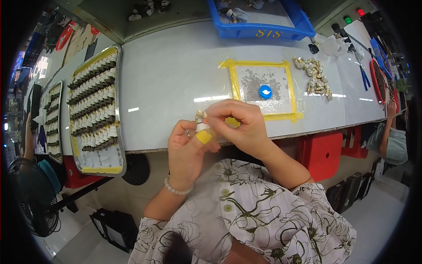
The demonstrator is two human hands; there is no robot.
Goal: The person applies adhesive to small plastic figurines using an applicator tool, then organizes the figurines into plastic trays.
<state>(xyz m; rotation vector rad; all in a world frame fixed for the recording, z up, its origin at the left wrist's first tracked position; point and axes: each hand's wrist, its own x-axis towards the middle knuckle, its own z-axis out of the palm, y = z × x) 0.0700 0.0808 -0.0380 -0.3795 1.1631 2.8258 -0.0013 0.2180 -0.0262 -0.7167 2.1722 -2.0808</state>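
Observation:
Above the table's near edge, my left hand (183, 149) grips a small white figurine (201, 118) with a cream-coloured top. A yellow cover (203, 136) wraps its thumb. My right hand (244, 124) is closed in a pinch against the figurine's right side; whatever its fingertips hold, if anything, is hidden. Beyond the right hand, a small blue-capped container (265, 91) stands on a stained white sheet (252, 81) bordered by yellow tape (288, 86). To the right lies a loose pile of small cream-and-white pieces (313, 72).
A metal tray (118, 132) with rows of similar figurines stands at left, a second tray (59, 110) beyond it. At the back is a blue bin (263, 33). Red stools (323, 154) sit below the table. Another person's arm (389, 116) shows at far right.

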